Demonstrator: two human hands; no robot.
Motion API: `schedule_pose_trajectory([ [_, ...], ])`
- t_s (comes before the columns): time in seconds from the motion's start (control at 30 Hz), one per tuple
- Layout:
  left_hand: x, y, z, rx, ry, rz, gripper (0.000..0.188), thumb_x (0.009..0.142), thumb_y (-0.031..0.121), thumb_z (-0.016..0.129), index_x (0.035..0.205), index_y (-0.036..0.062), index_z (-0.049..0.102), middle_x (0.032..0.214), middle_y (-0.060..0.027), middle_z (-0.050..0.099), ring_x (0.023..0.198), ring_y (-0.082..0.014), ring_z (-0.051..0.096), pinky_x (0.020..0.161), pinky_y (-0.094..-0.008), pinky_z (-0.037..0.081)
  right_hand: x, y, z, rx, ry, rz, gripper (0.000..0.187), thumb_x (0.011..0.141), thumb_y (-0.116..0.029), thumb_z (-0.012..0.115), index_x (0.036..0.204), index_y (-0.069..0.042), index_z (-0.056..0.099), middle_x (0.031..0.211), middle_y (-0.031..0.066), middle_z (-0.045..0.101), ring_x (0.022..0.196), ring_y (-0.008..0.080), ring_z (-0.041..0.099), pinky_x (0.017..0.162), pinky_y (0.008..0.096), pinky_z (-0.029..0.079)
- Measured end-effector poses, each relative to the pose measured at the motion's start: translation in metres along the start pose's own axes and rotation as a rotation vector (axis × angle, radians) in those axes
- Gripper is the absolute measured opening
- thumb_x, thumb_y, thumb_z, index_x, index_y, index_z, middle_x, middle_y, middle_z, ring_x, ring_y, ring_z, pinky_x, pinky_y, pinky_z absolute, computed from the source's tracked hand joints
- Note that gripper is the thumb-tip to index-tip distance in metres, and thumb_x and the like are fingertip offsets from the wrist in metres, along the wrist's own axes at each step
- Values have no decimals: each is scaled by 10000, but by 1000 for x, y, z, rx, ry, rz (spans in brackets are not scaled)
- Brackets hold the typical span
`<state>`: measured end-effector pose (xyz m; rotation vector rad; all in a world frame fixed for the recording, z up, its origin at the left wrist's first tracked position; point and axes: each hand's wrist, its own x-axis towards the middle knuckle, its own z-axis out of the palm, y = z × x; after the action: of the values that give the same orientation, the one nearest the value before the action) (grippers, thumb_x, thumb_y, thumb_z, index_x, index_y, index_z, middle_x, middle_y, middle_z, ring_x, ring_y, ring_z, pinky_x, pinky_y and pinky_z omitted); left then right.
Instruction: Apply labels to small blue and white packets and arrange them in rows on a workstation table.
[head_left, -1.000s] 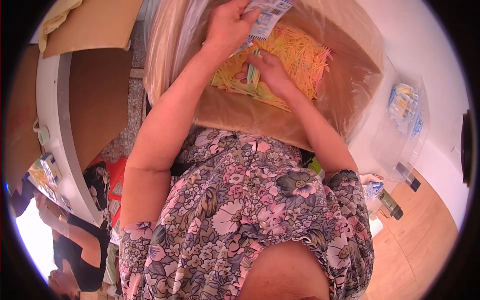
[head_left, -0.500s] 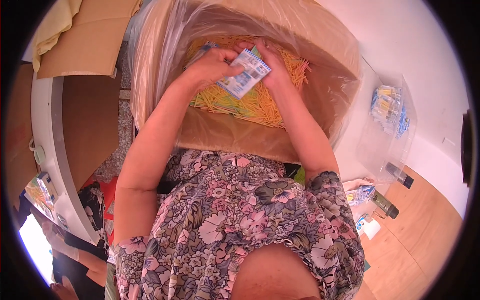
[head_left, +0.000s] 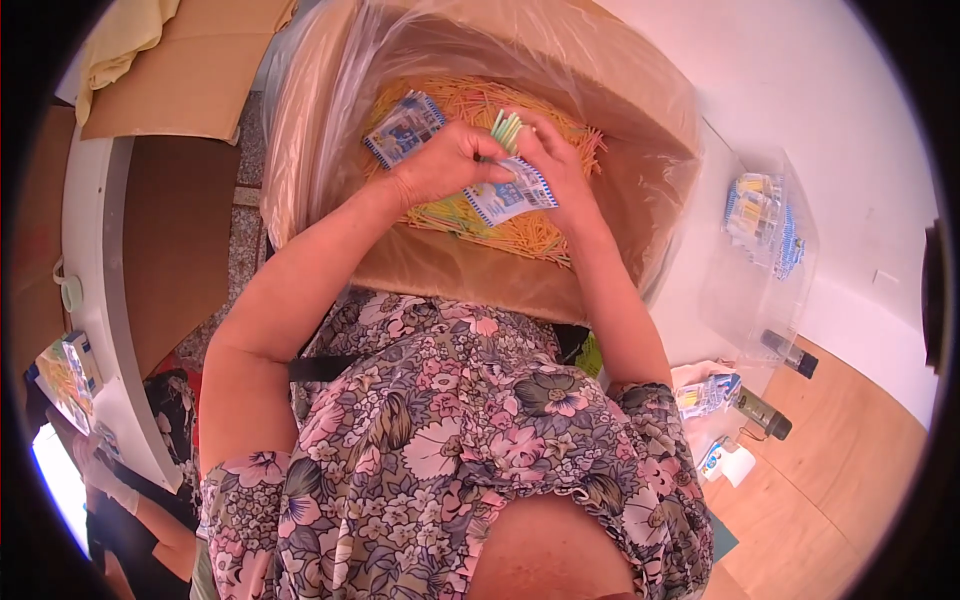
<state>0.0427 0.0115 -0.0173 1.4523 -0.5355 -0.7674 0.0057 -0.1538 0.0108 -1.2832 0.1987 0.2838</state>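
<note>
Over a lined carton, my left hand [head_left: 455,165] closes thumb and fingers at the upper edge of a small blue-and-white packet [head_left: 505,202]. My right hand [head_left: 560,170] curls round a bundle of thin pale-green sticks [head_left: 508,130], whose ends stick up beside the packet. The packet's right side lies against this hand. Beneath both hands is a heap of loose thin sticks [head_left: 520,240], mostly yellow and orange with some green. Several more blue-and-white packets [head_left: 408,128] lie on the heap left of my left hand.
Clear plastic lines the cardboard box [head_left: 480,270] in front of me. To the right stand a clear bin [head_left: 765,230] of packets and a dark-capped bottle [head_left: 765,412]. At left are a white-edged table [head_left: 120,300] and another person's arm [head_left: 150,515].
The green bundle now shows above my right hand. Both hands and the packet have shifted slightly right and down in the view, uncovering the packets on the heap.
</note>
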Motion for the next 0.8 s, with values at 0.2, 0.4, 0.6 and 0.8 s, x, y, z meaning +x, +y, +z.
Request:
schedule_pose_trajectory([
  [0.2, -2, -5, 6, 113, 30, 146, 103, 776, 51, 656, 861, -4, 677, 762, -40, 647, 713, -74, 573, 668, -226, 465, -20, 10, -18, -519, 71, -296, 75, 818, -79, 636, 780, -15, 639, 751, -11, 574, 664, 56, 502, 581, 214, 404],
  [0.4, -5, -6, 3, 101, 20, 134, 113, 760, 29, 661, 868, -1, 675, 774, -53, 650, 728, -99, 593, 671, -244, 478, -41, 3, -37, -410, 261, 10, 146, 845, -143, 603, 763, -25, 626, 675, 3, 557, 622, 75, 509, 566, 232, 417],
  [0.6, -5, -2, 11, 268, -67, 155, 102, 749, 13, 666, 850, 3, 666, 763, -70, 641, 720, -116, 594, 656, -261, 475, -31, 0, -13, -652, 181, -162, 229, 858, -206, 586, 728, -18, 571, 677, 44, 565, 594, 102, 528, 557, 254, 427],
  [0.8, -4, -9, 13, 299, -82, 249, 112, 744, 10, 656, 856, 3, 647, 759, -80, 638, 692, -135, 601, 640, -268, 477, -1, 16, 0, -862, 190, -252, 317, 778, -324, 647, 743, -15, 586, 652, 151, 578, 582, 223, 559, 584, 323, 449],
])
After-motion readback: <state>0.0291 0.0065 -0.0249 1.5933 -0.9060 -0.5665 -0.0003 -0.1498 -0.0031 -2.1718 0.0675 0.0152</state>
